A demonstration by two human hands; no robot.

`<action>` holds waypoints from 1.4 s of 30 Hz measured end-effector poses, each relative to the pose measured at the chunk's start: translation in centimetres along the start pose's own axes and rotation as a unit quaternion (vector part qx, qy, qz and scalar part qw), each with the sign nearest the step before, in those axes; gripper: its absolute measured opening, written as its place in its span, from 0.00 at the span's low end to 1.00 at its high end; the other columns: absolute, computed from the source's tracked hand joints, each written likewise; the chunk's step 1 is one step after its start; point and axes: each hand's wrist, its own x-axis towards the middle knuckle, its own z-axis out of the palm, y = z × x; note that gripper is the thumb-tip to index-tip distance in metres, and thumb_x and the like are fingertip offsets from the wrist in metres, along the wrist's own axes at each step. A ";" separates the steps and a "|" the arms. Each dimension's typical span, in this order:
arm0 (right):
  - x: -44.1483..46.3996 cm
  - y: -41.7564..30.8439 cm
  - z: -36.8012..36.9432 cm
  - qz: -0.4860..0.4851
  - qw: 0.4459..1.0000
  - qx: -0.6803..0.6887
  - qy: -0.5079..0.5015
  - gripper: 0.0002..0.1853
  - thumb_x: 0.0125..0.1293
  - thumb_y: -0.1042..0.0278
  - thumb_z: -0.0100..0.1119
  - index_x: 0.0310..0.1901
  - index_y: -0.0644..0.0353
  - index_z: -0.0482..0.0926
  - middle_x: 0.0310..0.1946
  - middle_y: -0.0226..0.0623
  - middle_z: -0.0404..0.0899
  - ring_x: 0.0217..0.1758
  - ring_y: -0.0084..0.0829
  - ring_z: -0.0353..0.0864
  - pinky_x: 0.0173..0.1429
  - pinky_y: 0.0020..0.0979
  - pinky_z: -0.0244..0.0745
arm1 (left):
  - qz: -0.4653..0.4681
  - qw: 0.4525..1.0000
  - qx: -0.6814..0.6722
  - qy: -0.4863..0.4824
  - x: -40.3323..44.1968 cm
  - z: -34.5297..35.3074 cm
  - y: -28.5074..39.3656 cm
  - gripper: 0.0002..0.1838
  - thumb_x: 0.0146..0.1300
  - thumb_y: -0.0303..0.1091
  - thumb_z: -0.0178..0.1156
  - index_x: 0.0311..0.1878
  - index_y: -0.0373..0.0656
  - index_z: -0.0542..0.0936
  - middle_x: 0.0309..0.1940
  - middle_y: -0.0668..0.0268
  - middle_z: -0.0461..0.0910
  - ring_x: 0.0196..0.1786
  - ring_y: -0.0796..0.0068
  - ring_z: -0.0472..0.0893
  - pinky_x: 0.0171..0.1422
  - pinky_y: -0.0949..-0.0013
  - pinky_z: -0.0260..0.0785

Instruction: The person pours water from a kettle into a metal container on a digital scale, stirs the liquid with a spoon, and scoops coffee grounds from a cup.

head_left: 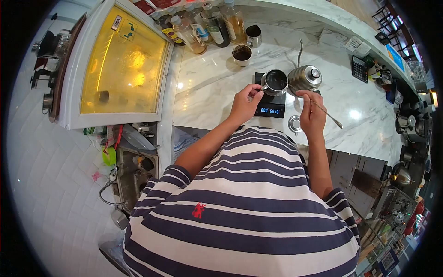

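My left hand (247, 105) pinches the handle of a round metal cup (264, 86) filled with dark liquid. The cup is on a black digital scale (275, 102) with a lit blue display. In my right hand (314, 114), closed fingers grip a long thin bar spoon (330, 116). One end of the spoon sticks out to the lower right; its other end points toward the cup's rim, and whether it dips in I cannot tell. Just behind my right hand stands a steel gooseneck kettle (301, 79). A small round metal lid (294, 123) lies between my wrists.
Behind the scale are a white cup of dark grounds (242, 54) and a small metal pitcher (254, 35). Several bottles (214, 25) line the back left, beside a yellow-lit glass-door cabinet (124, 60). A calculator (359, 69) lies to the right on the marble counter (207, 85). A sink (131, 177) is lower left.
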 end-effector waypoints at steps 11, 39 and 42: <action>0.3 0.3 -0.3 0.016 0.999 -0.031 -0.006 0.09 0.79 0.74 0.55 0.47 0.61 0.87 0.45 0.38 0.89 0.50 0.43 0.85 0.56 0.38 0.79 | 0.030 0.997 0.063 0.025 0.0 0.2 -0.2 0.14 0.72 0.38 0.66 0.55 0.42 0.85 0.39 0.59 0.87 0.46 0.63 0.83 0.55 0.61 0.74; 0.7 0.2 -0.1 -0.006 1.000 -0.011 0.002 0.06 0.77 0.76 0.56 0.46 0.61 0.85 0.42 0.40 0.87 0.45 0.44 0.83 0.55 0.40 0.74 | 0.028 0.999 0.046 0.006 0.2 0.2 -1.1 0.14 0.73 0.37 0.66 0.55 0.40 0.84 0.39 0.60 0.86 0.44 0.67 0.84 0.52 0.62 0.75; 0.7 -0.1 0.5 -0.023 1.000 -0.005 -0.005 0.06 0.77 0.75 0.57 0.45 0.61 0.85 0.41 0.39 0.87 0.44 0.44 0.83 0.55 0.41 0.75 | 0.030 0.997 0.066 -0.006 0.1 -0.2 -1.1 0.14 0.75 0.37 0.65 0.58 0.41 0.84 0.39 0.65 0.86 0.44 0.76 0.82 0.51 0.66 0.74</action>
